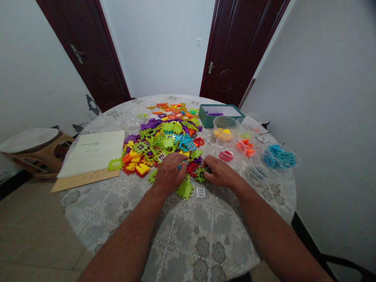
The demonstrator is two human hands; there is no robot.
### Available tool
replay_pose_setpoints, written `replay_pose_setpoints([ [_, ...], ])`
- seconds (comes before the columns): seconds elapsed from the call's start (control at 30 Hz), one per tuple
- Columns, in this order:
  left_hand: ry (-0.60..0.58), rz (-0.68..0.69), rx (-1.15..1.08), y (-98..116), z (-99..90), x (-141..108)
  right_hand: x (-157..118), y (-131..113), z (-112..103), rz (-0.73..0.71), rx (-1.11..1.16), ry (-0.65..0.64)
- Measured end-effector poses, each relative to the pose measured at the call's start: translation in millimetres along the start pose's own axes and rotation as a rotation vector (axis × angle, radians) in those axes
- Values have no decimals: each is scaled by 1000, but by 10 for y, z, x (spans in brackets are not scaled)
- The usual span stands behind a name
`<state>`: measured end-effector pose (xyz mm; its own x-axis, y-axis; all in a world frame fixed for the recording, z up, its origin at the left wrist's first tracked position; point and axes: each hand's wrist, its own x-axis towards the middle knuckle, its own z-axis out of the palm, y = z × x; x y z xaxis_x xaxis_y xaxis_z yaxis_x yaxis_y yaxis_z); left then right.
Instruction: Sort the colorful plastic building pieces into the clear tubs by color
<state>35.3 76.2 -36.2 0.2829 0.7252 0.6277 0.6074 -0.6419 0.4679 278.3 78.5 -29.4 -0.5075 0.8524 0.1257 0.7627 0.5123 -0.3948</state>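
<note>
A heap of colourful plastic interlocking building pieces (169, 141) covers the middle of the round table. At its near edge, my left hand (169, 173) is closed, with a small blue piece (180, 166) showing between thumb and forefinger. Just to the right, my right hand (219, 171) has its fingers curled at the rim of a green notched piece (200, 176); the fingertips are partly hidden. Between the hands lie red pieces (192, 168). A lime-green square piece (185, 189) and a white window-frame piece (201, 192) rest in front of them.
Clear plastic tubs hold yellow pieces (225, 133), orange pieces (246, 148) and blue pieces (280, 156) on the right. Behind them stands a green box (207, 122) with purple pieces inside. An open notebook (94, 150) lies at left. Eyeglasses (260, 138) sit near the tubs.
</note>
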Motion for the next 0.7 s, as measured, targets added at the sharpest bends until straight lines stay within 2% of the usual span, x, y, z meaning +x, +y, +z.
replay_pose_setpoints([
  [0.17,-55,-14,-96,39,5,-8,28,47,38,25,121,73],
  [0.33,-139,-164,-287,88,-2,-1,66,-4,71,124,504,169],
  [0.47,-223,-306,-516,123,-40,30,102,-184,141,208,899,115],
  [0.57,-272,-451,-660,111,-62,63,121,-276,186,222,1060,78],
  [0.63,-201,-635,-821,76,-65,87,116,-294,187,213,1067,111],
  [0.7,-28,-806,-1000,28,-68,113,85,-312,163,177,918,119],
])
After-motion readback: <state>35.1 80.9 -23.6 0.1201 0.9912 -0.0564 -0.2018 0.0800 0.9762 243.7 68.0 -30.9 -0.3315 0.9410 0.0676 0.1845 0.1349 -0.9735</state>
